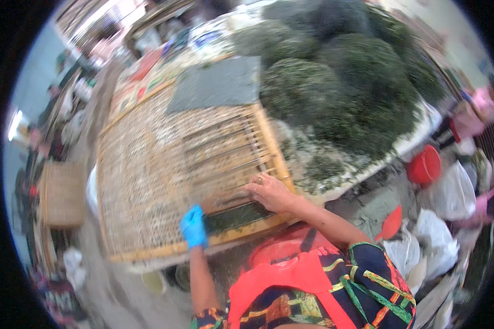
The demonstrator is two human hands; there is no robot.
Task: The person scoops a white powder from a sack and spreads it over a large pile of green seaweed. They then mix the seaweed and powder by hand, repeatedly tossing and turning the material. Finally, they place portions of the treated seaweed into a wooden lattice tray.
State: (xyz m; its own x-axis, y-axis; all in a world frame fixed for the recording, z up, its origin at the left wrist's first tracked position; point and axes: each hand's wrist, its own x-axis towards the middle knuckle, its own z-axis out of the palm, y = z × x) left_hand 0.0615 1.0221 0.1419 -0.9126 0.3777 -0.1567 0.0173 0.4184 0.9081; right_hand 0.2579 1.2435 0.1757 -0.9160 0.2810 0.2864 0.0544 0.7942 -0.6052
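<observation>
On a large woven bamboo rack [144, 172] lies a wooden frame with parallel slats [220, 140]. My left hand [194, 227], in a blue glove, is at the frame's near left corner, and my bare right hand [267, 191] is at its near right part with the fingers bent over a slat. Motion blur hides how firmly either hand grips. Between my hands, under the frame's near edge, shows a strip of dark green leafy matter [236, 218]. A flat dark grey sheet [220, 84] lies across the rack's far right corner.
Big mounds of dark green leafy matter [354, 86] cover the table's right side, with loose bits on a whitish cover [354, 181]. At the right stand a red bucket [424, 165], a red scoop [390, 223] and white plastic bags [432, 242]. A woven panel [62, 194] is at the left.
</observation>
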